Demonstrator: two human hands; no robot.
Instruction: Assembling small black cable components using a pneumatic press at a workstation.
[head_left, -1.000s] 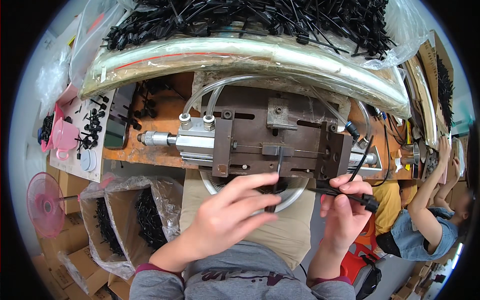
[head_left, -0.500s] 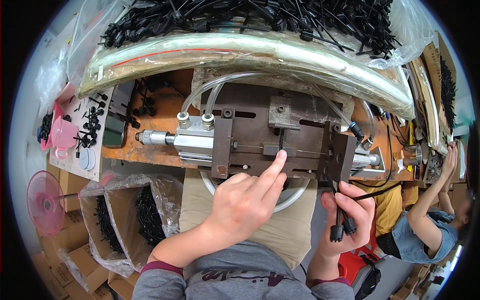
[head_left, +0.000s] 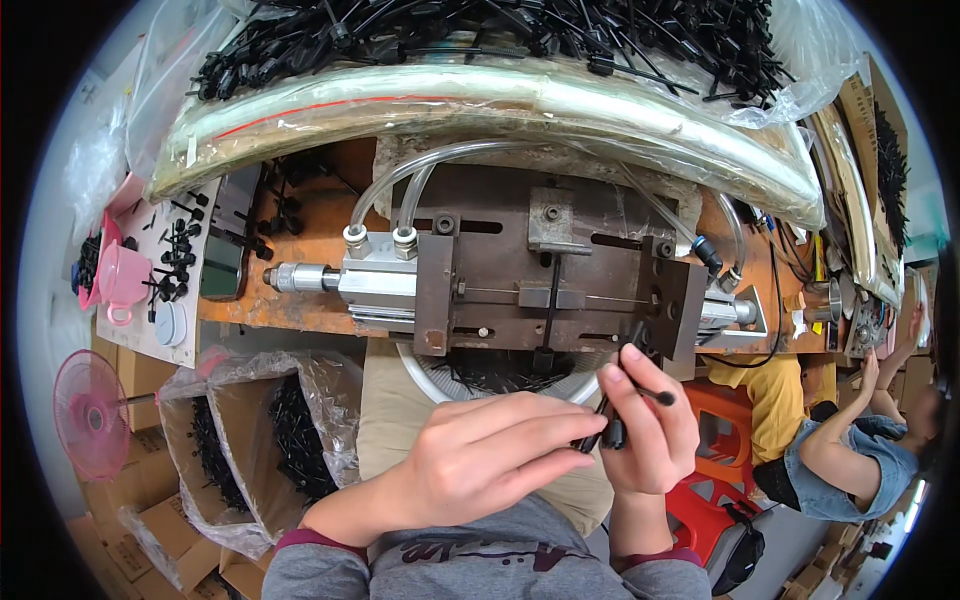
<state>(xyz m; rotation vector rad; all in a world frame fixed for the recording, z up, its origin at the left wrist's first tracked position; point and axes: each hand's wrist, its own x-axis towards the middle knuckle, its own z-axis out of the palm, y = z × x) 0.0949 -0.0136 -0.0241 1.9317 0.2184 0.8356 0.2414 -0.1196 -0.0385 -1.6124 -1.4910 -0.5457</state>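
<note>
In front of my belly both hands come together. My right hand is closed round several black plastic rods with knobbed ends. My left hand reaches across from the left, its fingertips pinched at a knobbed end beside the right fingers; the thumb side is partly hidden. Just beyond the hands is a brown metal fixture. One more black knobbed rod lies lengthwise in it, between two small grey blocks, its knob toward me. Neither hand touches the fixture.
Silver air cylinders with clear hoses flank the fixture. Below its front edge sits a white-rimmed basket of black pieces. A plastic-wrapped ledge holds a heap of black rods. Lined boxes stand left; a co-worker is right.
My left hand has left the fixture and come down and right to the rods in my right hand. My right hand has shifted left. The rod in the fixture is now uncovered.
</note>
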